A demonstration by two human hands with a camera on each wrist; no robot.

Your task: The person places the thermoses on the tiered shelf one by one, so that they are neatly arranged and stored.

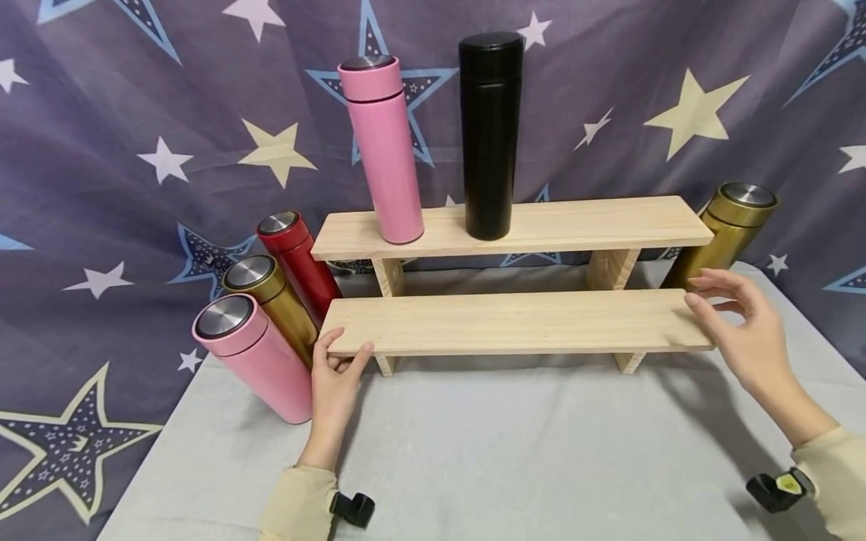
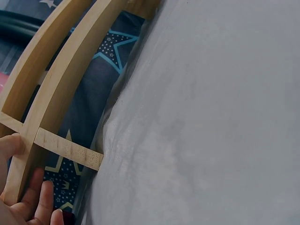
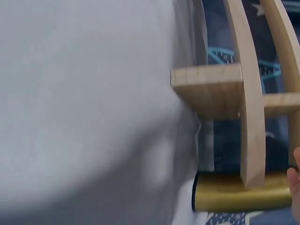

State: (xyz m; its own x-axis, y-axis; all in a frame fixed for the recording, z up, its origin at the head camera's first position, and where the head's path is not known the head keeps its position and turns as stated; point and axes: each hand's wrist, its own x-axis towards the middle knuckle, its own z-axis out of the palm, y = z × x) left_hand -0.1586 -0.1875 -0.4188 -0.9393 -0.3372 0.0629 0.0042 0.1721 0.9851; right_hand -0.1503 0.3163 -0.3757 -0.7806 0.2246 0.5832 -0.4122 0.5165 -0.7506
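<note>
A two-tier wooden shelf [image 1: 514, 323] stands on the table. At the lower board's left end my left hand [image 1: 336, 387] grips the corner; in the left wrist view the thumb [image 2: 10, 145] lies on the board and the other fingers reach beneath it. Beside the right end, my right hand [image 1: 747, 330] is loosely bent with nothing held; whether its thumb touches the board cannot be told. The upper board carries a tall pink thermos bottle [image 1: 386, 158] and a tall black thermos bottle [image 1: 490, 143]. Behind the right hand stands a gold thermos bottle [image 1: 727, 225].
Left of the shelf stand a red bottle [image 1: 298, 259], another gold bottle [image 1: 274, 300] and a shorter pink bottle [image 1: 260, 364], close to the left hand. A grey cloth [image 1: 528, 451] covers the table. Behind hangs a star-patterned curtain [image 1: 122, 225].
</note>
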